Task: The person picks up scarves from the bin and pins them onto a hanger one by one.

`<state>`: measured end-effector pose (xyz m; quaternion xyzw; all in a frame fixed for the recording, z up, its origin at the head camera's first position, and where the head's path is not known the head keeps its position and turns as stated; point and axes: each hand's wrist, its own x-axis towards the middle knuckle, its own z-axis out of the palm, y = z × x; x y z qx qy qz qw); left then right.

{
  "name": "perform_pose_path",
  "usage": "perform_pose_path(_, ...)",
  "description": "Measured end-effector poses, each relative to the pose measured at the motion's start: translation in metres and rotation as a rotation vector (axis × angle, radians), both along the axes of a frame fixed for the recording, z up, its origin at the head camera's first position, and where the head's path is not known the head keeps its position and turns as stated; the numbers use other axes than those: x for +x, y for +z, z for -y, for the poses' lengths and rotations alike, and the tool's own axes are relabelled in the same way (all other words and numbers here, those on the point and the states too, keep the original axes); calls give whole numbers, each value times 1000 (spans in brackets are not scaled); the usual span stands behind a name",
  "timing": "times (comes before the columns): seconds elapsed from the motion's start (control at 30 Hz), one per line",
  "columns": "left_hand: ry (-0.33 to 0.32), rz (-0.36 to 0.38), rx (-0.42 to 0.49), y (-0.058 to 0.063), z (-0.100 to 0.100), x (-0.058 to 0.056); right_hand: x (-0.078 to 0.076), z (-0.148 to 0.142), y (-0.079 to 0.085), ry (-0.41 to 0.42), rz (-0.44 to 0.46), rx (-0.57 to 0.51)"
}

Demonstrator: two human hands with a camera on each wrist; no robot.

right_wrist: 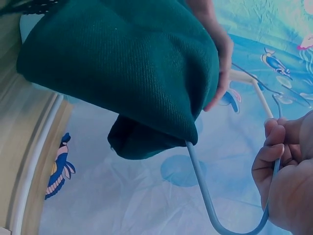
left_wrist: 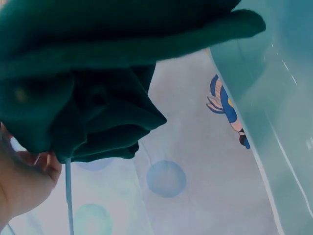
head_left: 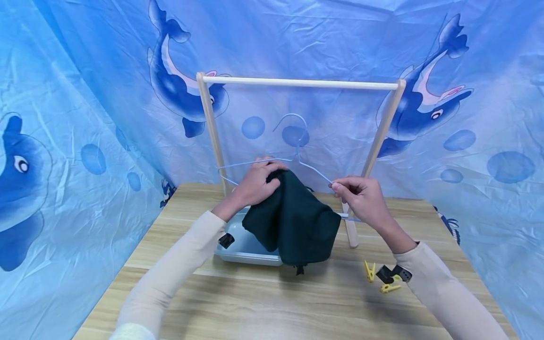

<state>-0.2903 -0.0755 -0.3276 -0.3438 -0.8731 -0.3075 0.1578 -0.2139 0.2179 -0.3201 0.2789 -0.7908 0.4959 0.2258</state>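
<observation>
A dark green cloth (head_left: 297, 217) hangs in folds over the lower bar of a thin pale blue hanger (head_left: 315, 169), with a small dark fringe at its bottom edge. My left hand (head_left: 259, 182) grips the top of this cloth, thumb in front. In the right wrist view, the left hand (right_wrist: 222, 61) lies along the cloth's far side. My right hand (head_left: 361, 196) pinches the hanger's right shoulder, and its curled fingers show around the wire in the right wrist view. The hanger's hook points up, apart from the rack's rail. Cloth hides much of the lower bar.
Behind the hands stands a wooden rack (head_left: 297, 83) with a white top rail. A light blue tray (head_left: 246, 257) sits under the cloth, partly covered. Yellow clothespins (head_left: 369, 272) lie on the wooden table (head_left: 272, 307) near the right wrist. Dolphin-print sheets enclose the table.
</observation>
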Motion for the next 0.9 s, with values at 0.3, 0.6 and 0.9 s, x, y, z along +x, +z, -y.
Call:
perform_pose_path(0.3,-82,-111,-256,1,0,12,-1,-1,-2,1,1,3)
perform_pose_path(0.6,-156,-395,-77,-13,-6,11,-1,-2,-6,26,24,23)
perform_pose_path(0.9,-203,-608,257,-7,-11,14,0,-1,-5,65,103,30)
